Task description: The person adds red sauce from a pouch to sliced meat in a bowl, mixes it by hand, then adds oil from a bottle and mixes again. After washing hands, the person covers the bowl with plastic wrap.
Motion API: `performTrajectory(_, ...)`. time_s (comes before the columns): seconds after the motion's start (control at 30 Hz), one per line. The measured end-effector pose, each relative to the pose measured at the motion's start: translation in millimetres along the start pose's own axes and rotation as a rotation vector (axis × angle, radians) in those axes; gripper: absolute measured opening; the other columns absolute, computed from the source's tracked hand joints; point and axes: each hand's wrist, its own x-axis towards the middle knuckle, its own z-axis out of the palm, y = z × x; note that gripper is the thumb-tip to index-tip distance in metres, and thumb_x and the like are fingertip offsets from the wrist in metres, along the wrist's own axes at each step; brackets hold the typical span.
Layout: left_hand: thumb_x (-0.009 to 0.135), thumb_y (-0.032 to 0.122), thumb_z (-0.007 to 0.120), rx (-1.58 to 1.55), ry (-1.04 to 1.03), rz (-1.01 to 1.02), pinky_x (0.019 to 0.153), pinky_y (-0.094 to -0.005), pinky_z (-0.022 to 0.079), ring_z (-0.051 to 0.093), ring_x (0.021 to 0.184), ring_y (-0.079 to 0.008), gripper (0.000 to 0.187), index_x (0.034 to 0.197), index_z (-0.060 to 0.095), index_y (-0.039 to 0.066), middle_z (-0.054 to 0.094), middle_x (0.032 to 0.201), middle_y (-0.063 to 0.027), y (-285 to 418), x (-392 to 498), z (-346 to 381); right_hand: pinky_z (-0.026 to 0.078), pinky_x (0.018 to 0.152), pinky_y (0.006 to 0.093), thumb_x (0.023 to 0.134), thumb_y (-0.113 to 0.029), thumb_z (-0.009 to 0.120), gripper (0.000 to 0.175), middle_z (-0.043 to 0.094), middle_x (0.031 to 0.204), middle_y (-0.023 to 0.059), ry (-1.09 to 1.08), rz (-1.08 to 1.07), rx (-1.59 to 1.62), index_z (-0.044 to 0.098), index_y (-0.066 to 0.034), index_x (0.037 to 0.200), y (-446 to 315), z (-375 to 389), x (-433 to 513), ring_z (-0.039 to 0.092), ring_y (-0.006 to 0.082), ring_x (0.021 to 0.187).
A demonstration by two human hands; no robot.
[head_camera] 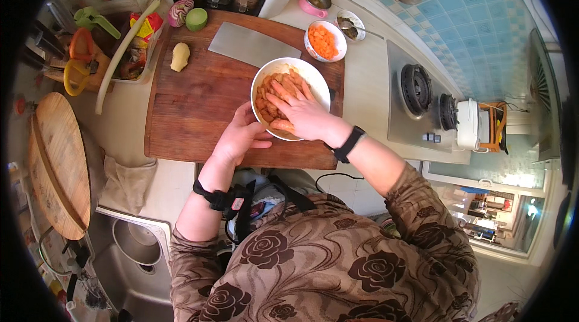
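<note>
A white bowl [322, 91] stands on the wooden cutting board [194, 109] and holds diced meat [267, 102] in a brownish-orange coating. My right hand [307, 116] reaches into it, its coated fingers spread over the meat. At the bowl's left side, my left hand [242, 134] steadies the wall, with some fingers hidden behind the rim. Just behind the bowl lies a cleaver [249, 43], its broad blade flat on the board and its handle mostly hidden. A small bowl of diced carrot [322, 42] is at the board's far right corner.
A peeled potato-like piece [180, 56], a cut green radish [196, 19] and a cut purple cabbage [180, 12] are at the back left. To the right is a gas stove [416, 91]. A sink [135, 276] and wooden lid [61, 163] are at left. A spoon [362, 28] juts from a small bowl.
</note>
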Motion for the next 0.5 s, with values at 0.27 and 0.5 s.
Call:
performTrajectory(0.27, 0.098, 0.025, 0.049, 0.023, 0.081, -0.041, 0.065, -0.0297, 0.060, 0.068, 0.084, -0.0208, 0.062, 0.149, 0.017, 0.006, 0.049, 0.131, -0.0168, 1.0, 5.9, 5.2, 0.008, 0.115, 0.0585, 0.094, -0.046, 0.050, 0.056, 0.027, 0.155, 0.0092, -0.021, -0.127, -0.013, 0.043, -0.0206, 0.143, 1.1, -9.7, -16.3, 0.015, 0.0437, 0.143)
performTrajectory(0.5, 0.099, 0.026, 0.047, 0.044, 0.080, -0.058, 0.063, -0.0299, 0.059, 0.068, 0.084, -0.0216, 0.060, 0.148, 0.019, 0.006, 0.055, 0.125, -0.0164, 1.3, 10.9, 7.3, 0.049, 0.088, 0.0429, 0.086, -0.006, 0.059, 0.035, 0.061, 0.120, 0.0132, 0.521, -0.072, 0.394, 0.060, -0.0096, 0.121, 2.9, -35.4, -7.7, 0.059, 0.0355, 0.105)
